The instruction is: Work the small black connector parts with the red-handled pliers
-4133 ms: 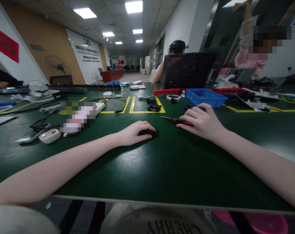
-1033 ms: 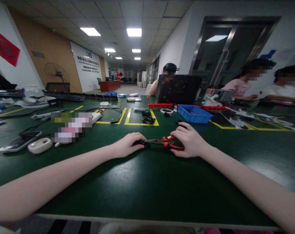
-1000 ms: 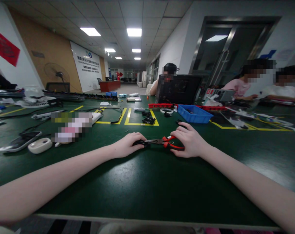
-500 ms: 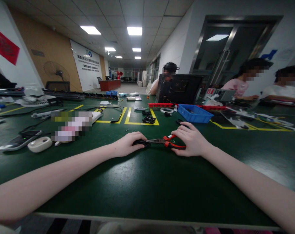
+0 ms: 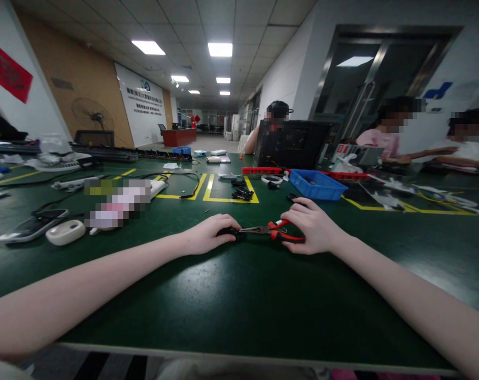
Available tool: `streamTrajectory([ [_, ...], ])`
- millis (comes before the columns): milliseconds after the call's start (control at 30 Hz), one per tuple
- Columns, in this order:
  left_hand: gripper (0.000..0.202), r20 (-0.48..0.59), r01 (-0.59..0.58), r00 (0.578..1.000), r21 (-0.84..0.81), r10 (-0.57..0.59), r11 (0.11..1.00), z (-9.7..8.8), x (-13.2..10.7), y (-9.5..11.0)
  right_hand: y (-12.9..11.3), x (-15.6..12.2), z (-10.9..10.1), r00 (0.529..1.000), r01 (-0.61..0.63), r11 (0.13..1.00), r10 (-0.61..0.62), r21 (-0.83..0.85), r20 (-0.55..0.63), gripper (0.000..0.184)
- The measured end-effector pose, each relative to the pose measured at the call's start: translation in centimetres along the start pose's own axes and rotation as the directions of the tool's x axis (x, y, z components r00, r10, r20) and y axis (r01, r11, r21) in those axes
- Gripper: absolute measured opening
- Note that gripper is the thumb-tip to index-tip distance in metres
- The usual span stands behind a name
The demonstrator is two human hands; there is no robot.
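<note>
My left hand (image 5: 215, 234) is closed around a small black part (image 5: 232, 232), mostly hidden by the fingers, so its kind is unclear. In my right hand (image 5: 308, 227) are long-nose pliers with red and black handles (image 5: 276, 231). Their metal jaws point left, and the tips meet the black part at my left fingertips. Whether the jaws grip it is too small to tell. Just beyond my right fingers, a small dark object (image 5: 290, 197) shows. A pile of small black parts (image 5: 242, 193) lies past my hands, inside a yellow taped box.
Behind my right hand stands a blue bin (image 5: 318, 186). To the left lie a white power strip (image 5: 157, 188), a cream oval object (image 5: 66, 232), a phone-like device (image 5: 35, 226) and black cables. A large black case (image 5: 292, 145) is at the back. Other people sit across and to the right.
The pliers and my right hand have shifted slightly right; the left hand still holds the black part. At the right, a person's arm has stretched out sideways.
</note>
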State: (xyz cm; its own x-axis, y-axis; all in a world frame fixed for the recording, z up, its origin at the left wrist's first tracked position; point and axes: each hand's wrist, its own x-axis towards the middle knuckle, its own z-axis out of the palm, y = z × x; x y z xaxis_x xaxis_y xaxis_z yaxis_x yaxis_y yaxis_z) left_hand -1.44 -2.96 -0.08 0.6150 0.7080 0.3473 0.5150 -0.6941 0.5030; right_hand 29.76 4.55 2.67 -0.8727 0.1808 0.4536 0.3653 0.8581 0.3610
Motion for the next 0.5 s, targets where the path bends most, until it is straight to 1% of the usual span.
streamTrajectory([
  [300, 0.024, 0.009, 0.009, 1.0, 0.029, -0.01, 1.0, -0.06, -0.11, -0.24, -0.42, -0.08, -0.07, 1.0, -0.01, 0.998, 0.008, -0.059, -0.028, 0.042],
  [500, 0.024, -0.013, 0.003, 1.0, 0.041, -0.003, 0.999, 0.0, -0.22, -0.29, -0.34, -0.09, 0.14, 1.0, -0.023, 1.0, 0.023, 0.004, 0.006, 0.042],
])
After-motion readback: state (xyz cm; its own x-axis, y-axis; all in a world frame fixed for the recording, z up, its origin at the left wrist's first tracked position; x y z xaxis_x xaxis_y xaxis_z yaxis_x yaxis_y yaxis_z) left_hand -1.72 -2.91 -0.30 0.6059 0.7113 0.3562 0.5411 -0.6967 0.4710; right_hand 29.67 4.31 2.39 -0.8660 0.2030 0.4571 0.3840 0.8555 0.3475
